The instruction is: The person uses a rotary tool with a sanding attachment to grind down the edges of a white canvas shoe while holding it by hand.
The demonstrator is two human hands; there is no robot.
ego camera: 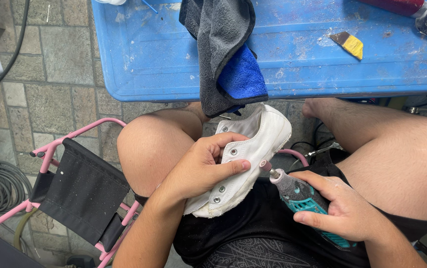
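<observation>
Blue counter (293, 59), grey-and-blue cloth (226, 59) draped over its edge. Below the counter, in our lap: white canvas sneaker (263, 139), left hand (198, 168) wrapped closed round it. Right hand (342, 208) clenched on teal rotary tool (298, 193), its pink tip touching the sole edge; we judge grinding underway, needing steady pressure.

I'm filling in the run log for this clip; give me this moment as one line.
left hand: grips white sneaker on lap | right hand: holds teal rotary tool | tool tip at sneaker's sole edge | grey-blue cloth hangs off blue table

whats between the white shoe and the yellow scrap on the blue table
In the head view, a grey and blue cloth hangs over the blue table's edge above the white shoe; right of it, bare tabletop reaches the yellow scrap.
</observation>
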